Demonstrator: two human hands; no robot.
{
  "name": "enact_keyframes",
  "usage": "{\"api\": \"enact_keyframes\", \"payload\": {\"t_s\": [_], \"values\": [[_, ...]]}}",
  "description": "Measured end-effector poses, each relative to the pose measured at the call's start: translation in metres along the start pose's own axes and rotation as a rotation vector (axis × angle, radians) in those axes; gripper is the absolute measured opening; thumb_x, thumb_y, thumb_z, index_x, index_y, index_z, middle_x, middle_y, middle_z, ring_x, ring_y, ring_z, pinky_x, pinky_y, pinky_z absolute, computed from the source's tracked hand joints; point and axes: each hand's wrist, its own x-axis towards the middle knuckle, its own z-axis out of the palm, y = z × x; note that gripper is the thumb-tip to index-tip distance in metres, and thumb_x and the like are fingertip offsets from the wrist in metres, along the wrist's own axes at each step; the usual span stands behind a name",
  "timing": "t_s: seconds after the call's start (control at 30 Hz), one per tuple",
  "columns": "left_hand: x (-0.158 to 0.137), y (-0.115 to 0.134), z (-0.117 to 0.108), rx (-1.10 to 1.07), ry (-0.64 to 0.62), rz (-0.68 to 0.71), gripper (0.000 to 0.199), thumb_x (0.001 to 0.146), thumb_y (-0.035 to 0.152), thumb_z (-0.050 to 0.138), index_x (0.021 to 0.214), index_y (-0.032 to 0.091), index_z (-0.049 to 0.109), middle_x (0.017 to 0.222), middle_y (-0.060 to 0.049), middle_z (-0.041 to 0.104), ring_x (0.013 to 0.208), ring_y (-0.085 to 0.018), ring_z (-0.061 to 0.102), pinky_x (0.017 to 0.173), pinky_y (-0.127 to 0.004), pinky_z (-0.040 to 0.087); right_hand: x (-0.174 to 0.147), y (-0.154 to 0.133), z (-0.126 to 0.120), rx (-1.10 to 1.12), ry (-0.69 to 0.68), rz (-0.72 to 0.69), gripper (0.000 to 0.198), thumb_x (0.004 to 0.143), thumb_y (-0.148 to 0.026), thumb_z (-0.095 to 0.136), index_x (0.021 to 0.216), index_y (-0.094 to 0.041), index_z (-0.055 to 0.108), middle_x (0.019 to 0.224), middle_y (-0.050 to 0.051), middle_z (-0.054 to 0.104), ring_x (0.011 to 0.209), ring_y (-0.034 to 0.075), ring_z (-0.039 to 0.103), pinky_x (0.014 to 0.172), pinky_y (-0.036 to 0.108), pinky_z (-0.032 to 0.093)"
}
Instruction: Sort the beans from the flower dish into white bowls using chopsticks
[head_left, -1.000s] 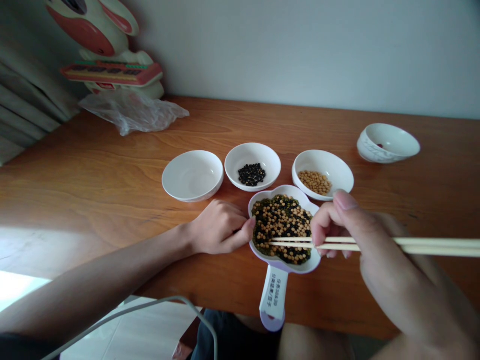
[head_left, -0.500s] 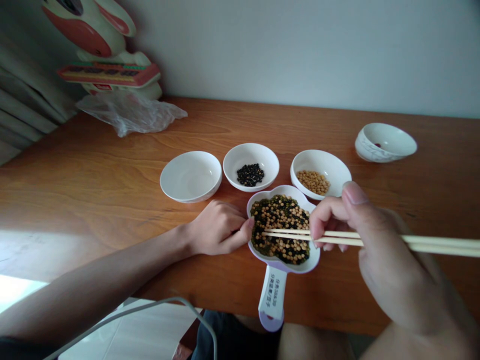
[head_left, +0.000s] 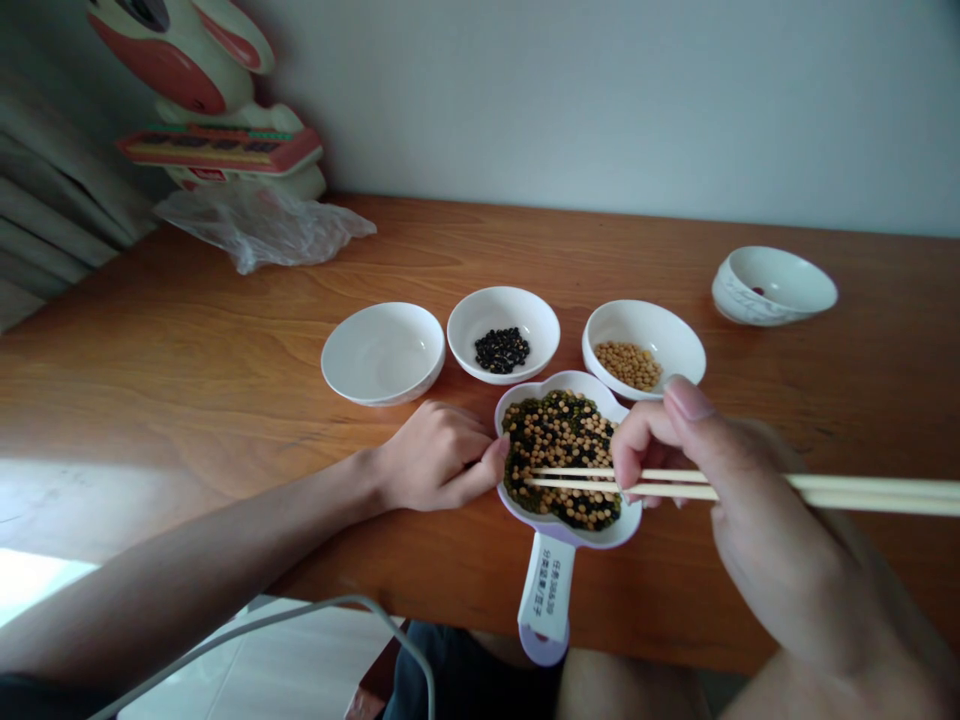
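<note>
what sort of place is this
Probably a room in a home: a wooden table set against a plain wall, a toy animal with a keyboard, and what looks like a curtain at the left.

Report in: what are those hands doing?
Right hand holds chopsticks, tips among mixed beans. Left hand, thumb at rim of handled dish. Nothing visibly in the way.
</note>
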Motion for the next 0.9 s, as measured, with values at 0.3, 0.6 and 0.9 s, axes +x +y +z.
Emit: {"api": "enact_keyframes", "payload": {"t_s": [0.3, 0.6, 0.9], "values": [[0.0015, 0.0010, -0.0003, -0.002, 0.008, 0.008, 0.050, 0.108, 0.024, 0.042, 0.059, 0.019, 0.051, 0.058, -0.003, 0.059, 0.051, -0.012, 0.053, 0.053, -0.031, 0.035, -0.0017, 0.0100, 0.0011, -0.016, -0.041, -0.122, 0.067, 0.104, -0.071, 0.027, 0.073, -0.023, 0.062, 0.067, 0.003, 0.061, 0.066, 0.019, 0.056, 0.061, 0.033, 0.040], [0.0011, 0.0002, -0.0005, -0.017, -0.005, 0.000, 0.050, 0.108, 0.025, 0.041, 0.059, 0.019, 0.050, 0.059, -0.003, 0.059, 0.052, -0.012, 0.051, 0.054, -0.032, 0.034, 0.0019, 0.0075, 0.0053, -0.002, -0.035, -0.167, 0.068, 0.106, -0.069, 0.026, 0.070, -0.022, 0.059, 0.066, 0.002, 0.060, 0.066, 0.017, 0.055, 0.063, 0.032, 0.040], [0.0004, -0.0011, 0.0002, -0.023, -0.010, -0.012, 0.050, 0.108, 0.025, 0.042, 0.059, 0.018, 0.049, 0.059, -0.003, 0.058, 0.052, -0.012, 0.050, 0.054, -0.032, 0.033, 0.0075, 0.0052, 0.0067, -0.006, 0.011, -0.170, 0.071, 0.105, -0.070, 0.029, 0.063, -0.022, 0.061, 0.058, 0.002, 0.058, 0.059, 0.016, 0.054, 0.058, 0.032, 0.037]]}}
